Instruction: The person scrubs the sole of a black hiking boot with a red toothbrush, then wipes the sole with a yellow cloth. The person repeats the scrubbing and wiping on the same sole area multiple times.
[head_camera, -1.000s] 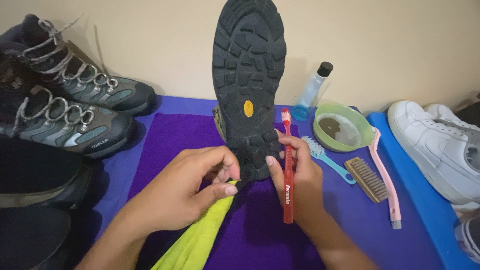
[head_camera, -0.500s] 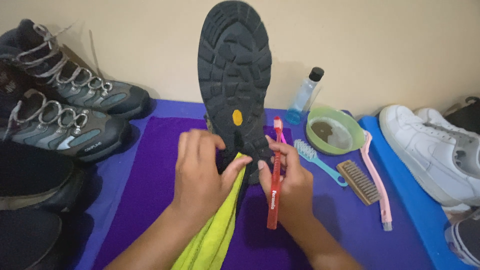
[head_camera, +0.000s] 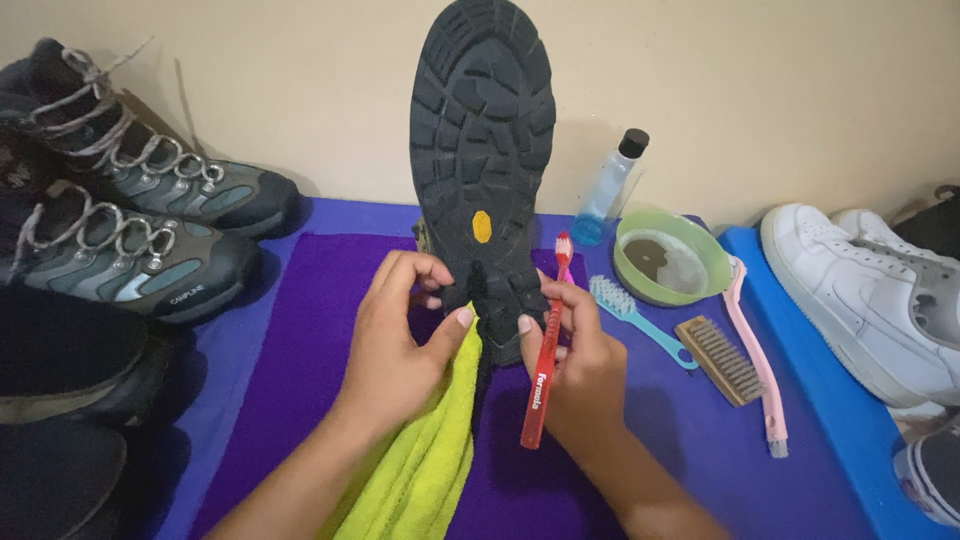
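Head view: boot (head_camera: 483, 150) more upright now

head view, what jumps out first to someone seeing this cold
A black boot stands on end at the centre, its lugged sole with a small yellow oval facing the camera. The left hand and right hand grip its heel end, the right also holding a red toothbrush, with a lime-green towel hanging below. It is all over a purple mat.

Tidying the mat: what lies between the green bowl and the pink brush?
In the head view nothing lies between the green bowl and the pink brush; its handle touches the rim.
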